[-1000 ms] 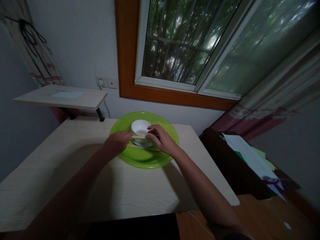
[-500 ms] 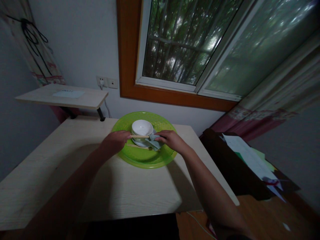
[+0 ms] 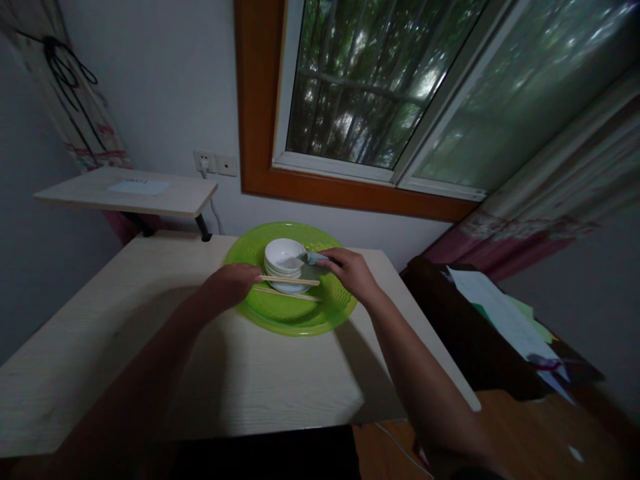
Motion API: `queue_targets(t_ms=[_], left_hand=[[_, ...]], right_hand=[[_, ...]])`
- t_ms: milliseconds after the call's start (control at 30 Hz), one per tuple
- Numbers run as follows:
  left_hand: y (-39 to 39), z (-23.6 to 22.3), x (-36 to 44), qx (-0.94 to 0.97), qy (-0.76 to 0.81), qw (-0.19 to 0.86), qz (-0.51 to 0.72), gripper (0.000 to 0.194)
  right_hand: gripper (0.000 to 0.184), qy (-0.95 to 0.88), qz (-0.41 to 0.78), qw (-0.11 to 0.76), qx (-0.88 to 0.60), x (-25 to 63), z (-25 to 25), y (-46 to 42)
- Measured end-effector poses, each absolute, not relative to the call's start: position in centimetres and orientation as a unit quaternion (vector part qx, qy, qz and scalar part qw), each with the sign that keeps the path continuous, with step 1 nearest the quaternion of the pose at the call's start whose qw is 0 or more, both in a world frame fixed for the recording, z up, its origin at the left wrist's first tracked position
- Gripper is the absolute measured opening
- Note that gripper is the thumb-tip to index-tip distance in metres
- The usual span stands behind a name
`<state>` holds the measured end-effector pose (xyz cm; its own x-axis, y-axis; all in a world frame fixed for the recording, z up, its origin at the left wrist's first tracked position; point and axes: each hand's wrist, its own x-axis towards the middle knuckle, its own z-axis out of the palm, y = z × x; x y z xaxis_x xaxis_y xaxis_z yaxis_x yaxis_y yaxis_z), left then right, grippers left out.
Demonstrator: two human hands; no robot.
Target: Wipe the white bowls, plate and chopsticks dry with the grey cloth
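My left hand (image 3: pixel 237 280) is closed on the left ends of a pair of light wooden chopsticks (image 3: pixel 295 281), which point right in front of the bowls. A small grey-green cloth (image 3: pixel 316 258) is pinched in my right hand (image 3: pixel 347 267), near the right rim of the top bowl. Stacked white bowls (image 3: pixel 284 253) stand on a pale plate (image 3: pixel 290 289) inside a round green plastic basin (image 3: pixel 280 327). More chopsticks (image 3: pixel 290 295) lie in the basin in front of the plate.
The basin stands on a pale wooden desk (image 3: pixel 280 387) against the wall. A raised shelf (image 3: pixel 125 197) with a paper label is at the left. Beyond the desk's right edge, papers (image 3: pixel 505 313) lie on a dark piece of furniture. A window is behind.
Half a second ago the cloth was round the right part of the held chopsticks. Now my right hand has lifted it off them, up toward the bowl's rim. The left hand keeps its hold.
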<state>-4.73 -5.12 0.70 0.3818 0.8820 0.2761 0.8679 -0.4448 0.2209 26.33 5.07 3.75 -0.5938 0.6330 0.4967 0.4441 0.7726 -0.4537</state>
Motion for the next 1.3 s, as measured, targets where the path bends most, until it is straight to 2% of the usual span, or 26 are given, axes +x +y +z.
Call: queue_targets(t_ms=[200,567,967,1300], left_hand=[[-4.6,0.0,-2.1,0.833,0.514,-0.013,0.202,0.024],[-5.4,0.6,-4.6,0.825,0.525,0.033,0.206,0.035],[-5.0,0.3,-1.2,0.836,0.505,0.023,0.214,0.025],[-5.7,1.4,-5.5,0.816,0.530,0.082,0.216,0.038]], right_hand=[[0.026,-0.938,0.174,0.253,-0.159,21.5,2.3,1.9],[0.021,-0.924,0.163,0.227,-0.261,24.4,1.6,3.2],[0.020,-0.930,0.173,0.232,-0.225,21.7,1.8,2.2],[0.019,-0.909,0.221,0.229,-0.267,25.1,2.4,3.2]])
